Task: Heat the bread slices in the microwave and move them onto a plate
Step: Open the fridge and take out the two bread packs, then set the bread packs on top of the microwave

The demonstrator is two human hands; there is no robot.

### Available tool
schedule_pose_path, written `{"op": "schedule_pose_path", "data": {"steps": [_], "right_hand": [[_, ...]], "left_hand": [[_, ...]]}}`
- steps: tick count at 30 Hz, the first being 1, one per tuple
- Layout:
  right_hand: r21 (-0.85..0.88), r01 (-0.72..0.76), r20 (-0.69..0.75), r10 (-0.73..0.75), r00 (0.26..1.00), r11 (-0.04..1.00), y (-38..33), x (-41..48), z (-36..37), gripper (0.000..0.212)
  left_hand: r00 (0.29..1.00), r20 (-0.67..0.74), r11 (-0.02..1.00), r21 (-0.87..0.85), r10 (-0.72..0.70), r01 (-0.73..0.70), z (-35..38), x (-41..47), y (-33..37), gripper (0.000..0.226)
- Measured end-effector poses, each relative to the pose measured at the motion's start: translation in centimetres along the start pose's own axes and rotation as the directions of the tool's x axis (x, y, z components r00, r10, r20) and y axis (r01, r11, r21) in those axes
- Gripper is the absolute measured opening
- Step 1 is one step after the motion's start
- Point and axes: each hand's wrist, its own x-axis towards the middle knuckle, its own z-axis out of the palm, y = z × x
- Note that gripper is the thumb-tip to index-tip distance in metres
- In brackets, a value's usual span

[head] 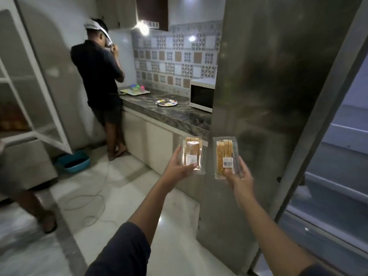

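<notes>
Two clear plastic bread packs, one per hand, both held up in the air in front of the fridge door (278, 96), well short of the surface (179, 114).

The left hand (180, 166) grips the left pack (192, 154). Its fingers (175, 154) curl round the pack's left edge and the thumb lies across the lower front.

The right hand (239, 182) grips the right pack (226, 156). Its thumb pinches the lower front under the barcode sticker and the other fingers wrap behind the right edge.

Each pack has one white sticker. Sliced bread stands on edge inside both, but the slice count is not readable. The packs are side by side and apart, not touching.

One white microwave (201, 97) sits on the surface at the far right with its door closed, partly hidden by the fridge door. One patterned plate (166, 103) lies on the surface just left of the microwave.

One tray (135, 91) sits further left on the surface with small coloured cups on it, count unclear.

Two other people are in view. One person (99, 76) stands at the surface with their back turned. Only a leg (39, 212) of the second shows at the left edge.

One blue basin (72, 161) and one loose white cable (95, 196) lie on the floor. One bulb (144, 28) is lit above the surface.
</notes>
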Motion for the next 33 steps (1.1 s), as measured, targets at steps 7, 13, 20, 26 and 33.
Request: {"op": "schedule_pose_path", "data": {"steps": [7, 13, 20, 26, 33], "right_hand": [[0.076, -0.071, 0.259, 0.049, 0.965, 0.995, 3.1, 11.1, 14.3, 0.072], [0.081, -0.049, 0.335, 0.019, 0.942, 0.996, 4.0, 17.2, 19.0, 0.072], [0.119, -0.085, 0.383, 0.033, 0.923, 0.989, 5.9, 33.3, 28.6, 0.071], [0.164, -0.181, 0.316, 0.122, 0.941, 0.97, 8.7, 44.4, 34.1, 0.072], [0.191, -0.136, 0.179, 0.102, 0.979, 0.972, 11.8, 58.4, 39.2, 0.069]], "left_hand": [[0.979, -0.185, 0.995, -0.034, 0.089, -0.097, -12.2, 8.1, 3.1, 0.085], [0.977, -0.186, 0.994, 0.01, 0.106, -0.106, -15.9, 13.2, 3.9, 0.083], [0.954, -0.276, 0.99, -0.043, 0.12, -0.136, -23.7, 29.1, 6.5, 0.089], [0.957, -0.272, 0.992, -0.044, 0.102, -0.118, -28.9, 40.2, 6.4, 0.086], [0.979, -0.198, 0.994, -0.093, 0.045, -0.065, -34.0, 57.0, 6.1, 0.089]]}}
